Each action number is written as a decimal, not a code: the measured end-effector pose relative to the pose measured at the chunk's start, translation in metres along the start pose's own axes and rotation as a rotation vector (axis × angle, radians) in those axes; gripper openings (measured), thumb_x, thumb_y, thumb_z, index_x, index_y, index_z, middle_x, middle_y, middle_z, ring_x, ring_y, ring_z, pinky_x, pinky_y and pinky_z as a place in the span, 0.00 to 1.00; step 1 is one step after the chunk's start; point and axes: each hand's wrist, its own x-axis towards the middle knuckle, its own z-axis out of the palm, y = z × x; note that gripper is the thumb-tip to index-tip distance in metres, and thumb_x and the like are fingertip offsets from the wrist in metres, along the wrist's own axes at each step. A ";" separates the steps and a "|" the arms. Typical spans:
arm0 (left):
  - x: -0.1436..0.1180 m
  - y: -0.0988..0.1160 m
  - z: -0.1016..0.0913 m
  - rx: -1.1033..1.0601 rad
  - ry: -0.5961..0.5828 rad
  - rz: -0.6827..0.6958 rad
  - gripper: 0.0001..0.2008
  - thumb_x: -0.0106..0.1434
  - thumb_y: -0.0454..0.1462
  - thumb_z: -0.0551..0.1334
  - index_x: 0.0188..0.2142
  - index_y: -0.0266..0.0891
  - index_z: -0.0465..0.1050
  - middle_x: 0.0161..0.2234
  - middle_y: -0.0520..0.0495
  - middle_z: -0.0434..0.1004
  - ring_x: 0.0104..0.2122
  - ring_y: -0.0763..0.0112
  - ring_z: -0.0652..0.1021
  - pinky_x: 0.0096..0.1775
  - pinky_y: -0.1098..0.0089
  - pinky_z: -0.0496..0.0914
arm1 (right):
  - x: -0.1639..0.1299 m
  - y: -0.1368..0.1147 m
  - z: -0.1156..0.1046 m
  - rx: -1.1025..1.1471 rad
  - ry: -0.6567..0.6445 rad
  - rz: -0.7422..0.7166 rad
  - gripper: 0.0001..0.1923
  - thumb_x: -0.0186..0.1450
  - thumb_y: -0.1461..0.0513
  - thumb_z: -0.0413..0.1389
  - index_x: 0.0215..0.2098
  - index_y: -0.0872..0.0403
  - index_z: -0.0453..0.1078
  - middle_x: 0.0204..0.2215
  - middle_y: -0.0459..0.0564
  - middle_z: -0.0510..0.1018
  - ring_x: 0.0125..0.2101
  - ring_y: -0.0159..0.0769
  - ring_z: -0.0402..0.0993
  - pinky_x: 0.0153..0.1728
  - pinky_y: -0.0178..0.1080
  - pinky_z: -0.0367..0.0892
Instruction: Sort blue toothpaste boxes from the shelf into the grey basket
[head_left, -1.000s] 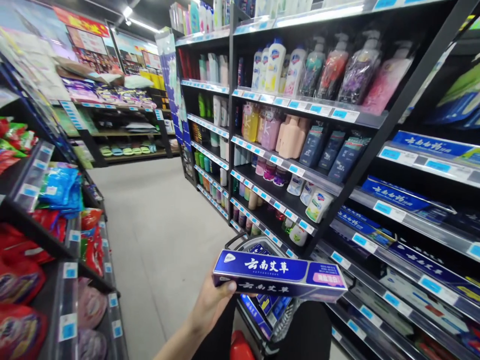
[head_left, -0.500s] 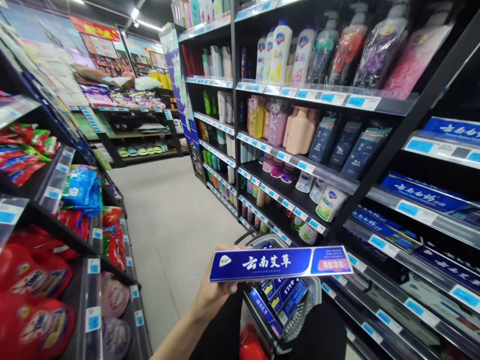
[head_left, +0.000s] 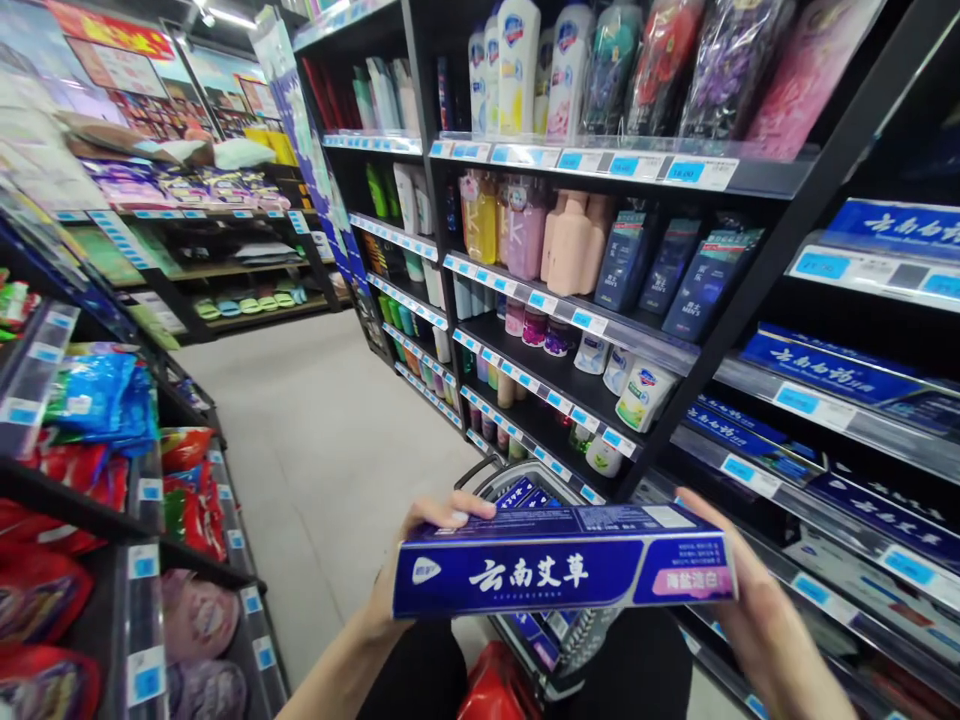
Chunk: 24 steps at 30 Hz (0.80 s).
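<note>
A shop aisle seen from head height, looking down at two bare hands holding a long box.

At far left, dark racks [head_left: 90,500] hold red and blue snack packets [head_left: 101,395], with small price tags along each edge. Past them a pale floor [head_left: 315,420] runs back to a low shelf of slippers [head_left: 251,302] under bright posters.

Low in the middle, the left hand [head_left: 420,560] grips the left end of a blue box [head_left: 562,565]; its fingers curl over the top edge and the thumb lies behind, hidden. The box lies level, crosswise in front of the body, with white Chinese characters on its front and a pink patch near its right end. Under it sits a wire basket [head_left: 577,640] with more blue boxes inside, mostly covered by the held one.

The right hand [head_left: 757,610] cups the right end of the box, palm against it and fingers closed along the end; both hands hold it together.

To the right stand tall black shelves [head_left: 757,260]. Bottles [head_left: 525,70] of wash and lotion fill the upper rows, pink and yellow flasks [head_left: 525,225] the next, small tubs [head_left: 637,390] below. At far right lie rows of blue toothpaste cartons [head_left: 825,365].
</note>
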 end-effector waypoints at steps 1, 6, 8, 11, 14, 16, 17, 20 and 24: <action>0.002 0.000 0.001 0.025 -0.030 0.020 0.13 0.59 0.42 0.66 0.43 0.49 0.69 0.48 0.46 0.73 0.48 0.58 0.76 0.46 0.57 0.73 | 0.005 0.006 0.006 0.043 -0.023 0.050 0.36 0.57 0.41 0.57 0.55 0.54 0.66 0.48 0.60 0.75 0.47 0.51 0.73 0.44 0.49 0.71; 0.014 0.010 0.017 0.164 -0.079 0.048 0.36 0.44 0.44 0.75 0.52 0.50 0.64 0.55 0.42 0.67 0.53 0.52 0.71 0.51 0.54 0.69 | -0.001 0.024 0.018 0.232 0.025 0.163 0.37 0.54 0.46 0.63 0.57 0.50 0.62 0.47 0.57 0.77 0.44 0.50 0.76 0.41 0.48 0.72; 0.018 0.014 0.024 0.175 -0.047 0.037 0.46 0.38 0.47 0.77 0.56 0.49 0.61 0.55 0.41 0.66 0.52 0.51 0.71 0.50 0.56 0.70 | -0.009 0.027 0.014 0.219 0.034 0.127 0.38 0.52 0.46 0.64 0.57 0.48 0.61 0.45 0.55 0.77 0.43 0.49 0.76 0.39 0.46 0.73; 0.020 0.015 0.030 0.181 -0.015 0.017 0.42 0.39 0.48 0.76 0.54 0.45 0.64 0.49 0.43 0.69 0.47 0.57 0.74 0.46 0.63 0.72 | -0.018 0.028 0.007 0.142 0.047 0.008 0.40 0.49 0.45 0.66 0.56 0.49 0.61 0.46 0.55 0.75 0.43 0.50 0.75 0.40 0.47 0.73; 0.021 0.010 0.033 0.191 -0.022 -0.008 0.38 0.39 0.45 0.76 0.50 0.44 0.67 0.46 0.44 0.71 0.44 0.59 0.75 0.44 0.64 0.72 | -0.023 0.027 -0.001 0.051 0.079 -0.119 0.40 0.46 0.44 0.67 0.52 0.49 0.64 0.47 0.57 0.74 0.45 0.51 0.74 0.43 0.48 0.71; 0.022 0.006 0.036 0.163 -0.037 -0.028 0.39 0.37 0.44 0.77 0.49 0.45 0.66 0.45 0.44 0.73 0.44 0.56 0.76 0.45 0.60 0.73 | -0.025 0.027 -0.010 -0.002 0.106 -0.181 0.39 0.45 0.45 0.68 0.50 0.49 0.65 0.45 0.57 0.74 0.45 0.51 0.74 0.43 0.49 0.71; 0.023 0.004 0.038 0.145 -0.049 -0.036 0.40 0.38 0.43 0.77 0.50 0.46 0.66 0.46 0.43 0.73 0.45 0.54 0.76 0.45 0.59 0.73 | -0.025 0.027 -0.016 -0.017 0.118 -0.199 0.37 0.46 0.45 0.68 0.49 0.48 0.65 0.45 0.56 0.74 0.44 0.51 0.74 0.42 0.49 0.71; 0.027 0.004 0.045 0.125 -0.101 -0.025 0.37 0.41 0.42 0.76 0.51 0.47 0.65 0.48 0.42 0.74 0.47 0.55 0.76 0.46 0.60 0.73 | -0.029 0.028 -0.032 -0.020 0.096 -0.232 0.34 0.46 0.52 0.71 0.49 0.45 0.66 0.46 0.55 0.75 0.43 0.51 0.75 0.39 0.49 0.72; 0.030 0.010 0.053 0.149 -0.140 -0.012 0.33 0.44 0.42 0.75 0.50 0.48 0.67 0.48 0.44 0.74 0.48 0.58 0.74 0.48 0.62 0.71 | -0.037 0.030 -0.037 0.028 0.152 -0.195 0.33 0.46 0.56 0.71 0.49 0.42 0.67 0.48 0.54 0.74 0.43 0.51 0.75 0.39 0.49 0.72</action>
